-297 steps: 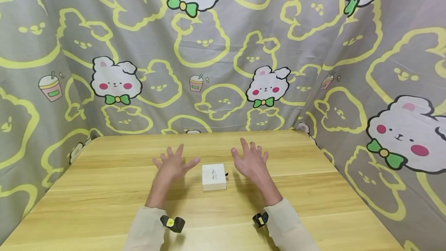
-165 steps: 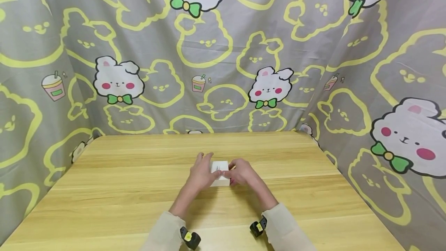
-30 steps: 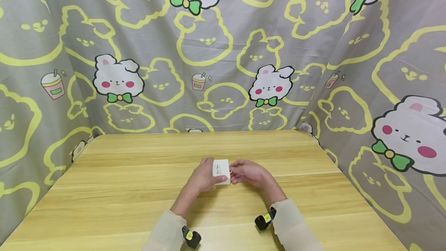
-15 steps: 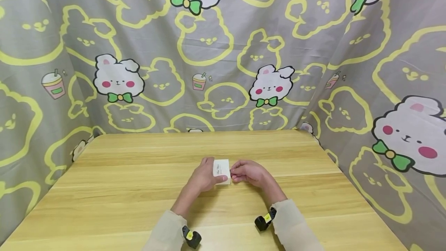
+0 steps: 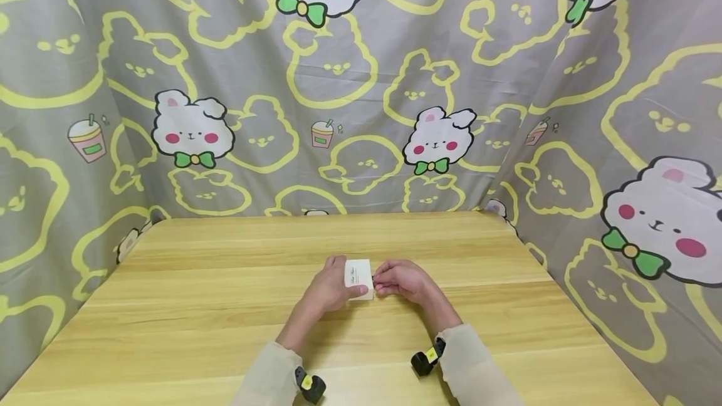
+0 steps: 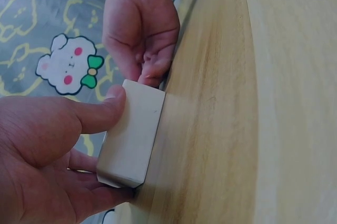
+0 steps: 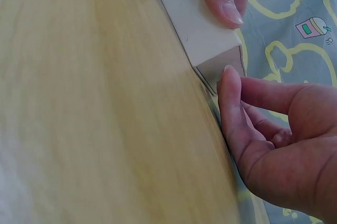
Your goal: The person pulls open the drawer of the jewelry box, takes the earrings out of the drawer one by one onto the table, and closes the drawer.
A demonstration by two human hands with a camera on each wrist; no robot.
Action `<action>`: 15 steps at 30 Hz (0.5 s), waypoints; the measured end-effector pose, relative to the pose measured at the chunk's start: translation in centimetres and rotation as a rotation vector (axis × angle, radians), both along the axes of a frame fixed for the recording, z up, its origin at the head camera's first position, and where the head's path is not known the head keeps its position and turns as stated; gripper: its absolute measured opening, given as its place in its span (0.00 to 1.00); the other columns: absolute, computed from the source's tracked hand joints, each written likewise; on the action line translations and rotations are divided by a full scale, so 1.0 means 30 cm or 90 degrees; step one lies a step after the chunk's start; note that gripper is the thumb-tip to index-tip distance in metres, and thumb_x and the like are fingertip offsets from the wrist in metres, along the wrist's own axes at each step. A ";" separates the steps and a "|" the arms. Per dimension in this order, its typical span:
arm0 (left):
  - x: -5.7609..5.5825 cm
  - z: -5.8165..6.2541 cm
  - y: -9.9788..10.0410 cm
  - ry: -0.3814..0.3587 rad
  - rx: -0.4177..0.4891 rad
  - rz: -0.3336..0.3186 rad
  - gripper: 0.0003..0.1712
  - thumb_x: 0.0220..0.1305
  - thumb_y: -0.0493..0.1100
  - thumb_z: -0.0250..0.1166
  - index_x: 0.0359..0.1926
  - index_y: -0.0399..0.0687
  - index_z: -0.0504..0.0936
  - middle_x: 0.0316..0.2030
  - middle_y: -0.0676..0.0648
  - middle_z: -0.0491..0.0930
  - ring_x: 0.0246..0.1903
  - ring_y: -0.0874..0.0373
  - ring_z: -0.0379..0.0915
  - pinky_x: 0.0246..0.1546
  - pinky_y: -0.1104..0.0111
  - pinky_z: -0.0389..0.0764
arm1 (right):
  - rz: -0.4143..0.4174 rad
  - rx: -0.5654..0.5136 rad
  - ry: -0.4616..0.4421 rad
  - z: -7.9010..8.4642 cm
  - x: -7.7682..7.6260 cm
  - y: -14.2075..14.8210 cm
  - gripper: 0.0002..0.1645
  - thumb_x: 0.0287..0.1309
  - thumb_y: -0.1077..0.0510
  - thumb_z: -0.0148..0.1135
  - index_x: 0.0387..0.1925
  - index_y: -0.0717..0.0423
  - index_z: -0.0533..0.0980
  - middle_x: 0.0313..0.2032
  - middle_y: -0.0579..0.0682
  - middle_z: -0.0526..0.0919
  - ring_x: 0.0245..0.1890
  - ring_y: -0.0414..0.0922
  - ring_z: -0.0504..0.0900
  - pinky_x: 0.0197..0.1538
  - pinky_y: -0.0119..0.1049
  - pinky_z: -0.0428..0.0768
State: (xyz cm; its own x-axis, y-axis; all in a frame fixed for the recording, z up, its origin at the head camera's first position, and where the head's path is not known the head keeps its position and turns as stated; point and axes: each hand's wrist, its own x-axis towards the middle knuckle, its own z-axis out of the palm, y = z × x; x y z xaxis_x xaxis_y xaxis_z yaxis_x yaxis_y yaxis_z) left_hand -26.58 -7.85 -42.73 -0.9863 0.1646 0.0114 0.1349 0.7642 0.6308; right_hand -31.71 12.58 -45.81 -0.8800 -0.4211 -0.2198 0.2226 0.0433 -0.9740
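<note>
A small white box (image 5: 359, 271) with dark lettering on its lid lies near the middle of the wooden table. My left hand (image 5: 329, 285) grips it from the left, thumb laid along the near side and the other fingers around the left and far sides. In the left wrist view the left thumb (image 6: 113, 105) presses on the box's pale side wall (image 6: 134, 129). At the box's right end my right hand (image 5: 407, 282) pinches the short black pull tab between thumb and fingertips. In the right wrist view those fingertips (image 7: 229, 79) hide most of the tab, right against the end face (image 7: 213, 69).
The light wooden table (image 5: 197, 306) spreads around both hands. A grey curtain (image 5: 254, 67) with yellow outlines and white cartoon animals hangs behind it and on both sides. Each sleeve cuff carries a black wrist camera (image 5: 310, 386).
Earlier both hands were spread apart beside the box. The left then took hold of it, and the right closed on its pull tab. Over the last half second hardly anything has moved.
</note>
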 end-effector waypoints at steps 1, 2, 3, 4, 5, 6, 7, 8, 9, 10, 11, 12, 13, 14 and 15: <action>0.000 -0.001 0.000 0.000 0.000 0.000 0.51 0.60 0.53 0.75 0.72 0.29 0.60 0.67 0.34 0.66 0.46 0.47 0.73 0.56 0.52 0.76 | -0.003 0.000 -0.001 -0.001 0.001 -0.001 0.05 0.65 0.72 0.58 0.41 0.71 0.76 0.30 0.52 0.83 0.28 0.40 0.84 0.37 0.30 0.84; 0.001 -0.002 -0.001 0.000 0.001 -0.001 0.51 0.60 0.53 0.75 0.72 0.29 0.60 0.67 0.34 0.66 0.46 0.47 0.73 0.55 0.52 0.76 | -0.005 -0.001 -0.001 -0.001 0.002 -0.001 0.05 0.65 0.72 0.57 0.41 0.71 0.76 0.30 0.52 0.83 0.28 0.41 0.84 0.37 0.30 0.84; 0.001 -0.002 -0.001 0.000 0.000 -0.001 0.51 0.60 0.53 0.75 0.72 0.29 0.60 0.67 0.34 0.66 0.46 0.47 0.73 0.55 0.52 0.76 | -0.007 -0.001 -0.002 -0.001 0.002 -0.002 0.05 0.65 0.72 0.57 0.41 0.71 0.76 0.29 0.52 0.83 0.28 0.41 0.84 0.37 0.30 0.84; 0.003 -0.002 -0.001 0.000 0.001 -0.001 0.51 0.60 0.54 0.75 0.72 0.29 0.60 0.67 0.34 0.66 0.46 0.47 0.73 0.55 0.52 0.76 | -0.009 -0.001 -0.003 -0.001 0.003 -0.002 0.05 0.65 0.72 0.58 0.41 0.72 0.76 0.29 0.52 0.83 0.28 0.41 0.84 0.37 0.30 0.84; 0.003 -0.001 -0.001 0.000 0.000 -0.001 0.51 0.60 0.54 0.75 0.72 0.29 0.60 0.67 0.34 0.66 0.46 0.47 0.73 0.55 0.52 0.76 | -0.011 -0.001 -0.003 0.000 0.004 -0.003 0.05 0.64 0.72 0.58 0.41 0.72 0.76 0.29 0.52 0.83 0.28 0.41 0.84 0.37 0.30 0.84; 0.003 -0.001 -0.001 0.000 0.000 -0.002 0.52 0.60 0.54 0.75 0.72 0.29 0.60 0.67 0.34 0.66 0.46 0.47 0.73 0.55 0.52 0.76 | -0.012 -0.001 -0.004 0.001 0.004 -0.003 0.06 0.64 0.72 0.58 0.41 0.73 0.75 0.28 0.52 0.83 0.28 0.41 0.84 0.37 0.31 0.84; 0.003 0.000 -0.001 -0.001 -0.001 -0.001 0.52 0.60 0.54 0.75 0.72 0.29 0.60 0.67 0.34 0.66 0.46 0.47 0.73 0.55 0.52 0.76 | -0.013 0.000 -0.005 0.001 0.004 -0.004 0.06 0.64 0.72 0.58 0.42 0.73 0.75 0.28 0.52 0.83 0.27 0.41 0.84 0.37 0.31 0.84; 0.004 0.001 -0.001 -0.003 -0.002 -0.001 0.52 0.60 0.54 0.75 0.72 0.29 0.60 0.67 0.34 0.66 0.46 0.47 0.73 0.55 0.52 0.76 | -0.014 0.001 -0.006 0.003 0.005 -0.004 0.06 0.64 0.72 0.58 0.42 0.73 0.75 0.28 0.52 0.83 0.27 0.41 0.84 0.36 0.31 0.84; 0.004 0.002 -0.001 -0.005 -0.003 -0.001 0.52 0.60 0.54 0.75 0.72 0.29 0.60 0.67 0.34 0.66 0.47 0.47 0.73 0.56 0.52 0.76 | -0.015 0.002 -0.007 0.004 0.005 -0.004 0.06 0.64 0.72 0.58 0.42 0.73 0.76 0.28 0.52 0.83 0.27 0.41 0.84 0.36 0.31 0.84; 0.004 0.003 -0.001 -0.006 -0.003 -0.001 0.52 0.60 0.54 0.74 0.72 0.29 0.60 0.67 0.34 0.66 0.47 0.47 0.73 0.56 0.52 0.76 | -0.017 0.003 -0.008 0.005 0.004 -0.004 0.06 0.64 0.72 0.58 0.42 0.73 0.76 0.28 0.52 0.83 0.27 0.41 0.84 0.36 0.31 0.84; 0.004 0.004 -0.002 -0.007 -0.003 0.000 0.52 0.60 0.54 0.74 0.73 0.29 0.59 0.68 0.34 0.65 0.47 0.47 0.73 0.56 0.52 0.76 | -0.019 0.003 -0.009 0.005 0.004 -0.004 0.06 0.64 0.72 0.58 0.42 0.73 0.76 0.28 0.52 0.84 0.27 0.41 0.84 0.37 0.31 0.84; 0.004 0.005 -0.002 -0.009 -0.003 0.000 0.52 0.60 0.54 0.74 0.73 0.29 0.59 0.68 0.34 0.65 0.47 0.46 0.73 0.56 0.52 0.76 | -0.021 0.004 -0.008 0.005 0.003 -0.003 0.06 0.64 0.72 0.58 0.42 0.73 0.76 0.28 0.52 0.84 0.27 0.41 0.84 0.37 0.31 0.84; 0.005 0.006 -0.003 -0.009 -0.004 0.001 0.52 0.60 0.54 0.74 0.73 0.29 0.59 0.68 0.34 0.65 0.48 0.46 0.73 0.57 0.51 0.76 | -0.023 0.006 -0.008 0.006 0.002 -0.002 0.06 0.64 0.72 0.59 0.42 0.73 0.76 0.28 0.52 0.84 0.28 0.41 0.84 0.37 0.31 0.85; 0.005 0.006 -0.003 -0.010 -0.006 0.000 0.52 0.60 0.55 0.74 0.73 0.29 0.59 0.68 0.34 0.65 0.48 0.46 0.73 0.57 0.51 0.76 | -0.025 0.008 -0.008 0.006 0.001 -0.001 0.06 0.64 0.72 0.59 0.41 0.73 0.76 0.29 0.52 0.84 0.28 0.41 0.84 0.37 0.31 0.85; 0.004 0.006 -0.003 -0.009 -0.008 0.000 0.53 0.60 0.55 0.74 0.73 0.29 0.59 0.68 0.34 0.65 0.49 0.45 0.74 0.58 0.51 0.76 | -0.028 0.009 -0.008 0.005 0.001 0.000 0.06 0.64 0.72 0.59 0.41 0.72 0.76 0.29 0.52 0.84 0.28 0.41 0.84 0.37 0.31 0.85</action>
